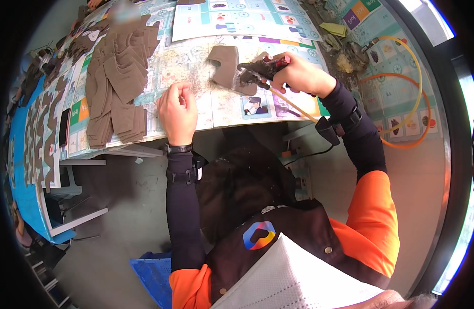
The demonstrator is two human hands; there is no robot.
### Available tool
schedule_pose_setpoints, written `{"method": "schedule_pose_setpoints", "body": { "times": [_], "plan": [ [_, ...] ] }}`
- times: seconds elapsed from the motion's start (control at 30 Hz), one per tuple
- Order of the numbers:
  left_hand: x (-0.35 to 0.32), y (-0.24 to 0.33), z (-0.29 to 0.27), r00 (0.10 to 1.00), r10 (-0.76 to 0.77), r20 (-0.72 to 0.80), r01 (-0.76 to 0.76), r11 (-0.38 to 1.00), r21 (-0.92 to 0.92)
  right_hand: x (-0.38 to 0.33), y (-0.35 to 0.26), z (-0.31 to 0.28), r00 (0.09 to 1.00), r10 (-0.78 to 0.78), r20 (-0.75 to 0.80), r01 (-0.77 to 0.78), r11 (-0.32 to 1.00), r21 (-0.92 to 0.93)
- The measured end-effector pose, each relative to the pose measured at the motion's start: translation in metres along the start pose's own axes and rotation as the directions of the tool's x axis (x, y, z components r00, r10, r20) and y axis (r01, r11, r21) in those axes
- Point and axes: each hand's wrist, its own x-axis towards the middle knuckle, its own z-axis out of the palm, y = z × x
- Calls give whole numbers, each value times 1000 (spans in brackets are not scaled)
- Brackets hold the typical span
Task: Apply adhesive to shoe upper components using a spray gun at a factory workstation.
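My right hand [301, 74] is wrapped around a dark, grimy spray gun [261, 70] with a red part at its back. A thin yellow hose [293, 105] runs from the gun toward my forearm. The gun's front is over a brown cut-out piece [225, 61] with a notched edge, lying on the table; the gun and hand hide part of what lies beneath. My left hand [178, 112] rests at the table's near edge, fingers curled in, with nothing visible in them. It is between that piece and a fanned stack of brown cut pieces [118, 77].
The table [196, 110] has a stained, printed covering. A printed sheet [247, 20] lies at the back. Yellow and orange hoses [422, 92] loop at the right. More brown pieces [41, 134] are laid out in rows at the far left. Below stands a blue crate [152, 278].
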Motion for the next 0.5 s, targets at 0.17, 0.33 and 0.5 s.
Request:
{"method": "schedule_pose_setpoints", "body": {
  "times": [0.17,0.33,0.5],
  "plan": [
    [0,1,0,999,14,-34,-14,1000,-4,-6,-12,-7,992,99,-77,-99,995,7],
    [0,1,-1,1000,-5,-17,5,1000,-1,-12,-15,-9,938,285,-200,-261,956,137],
    [-1,1,1,998,-55,31,56,998,-15,-16,-5,-1,988,97,-117,-87,992,91]
  ]
}}
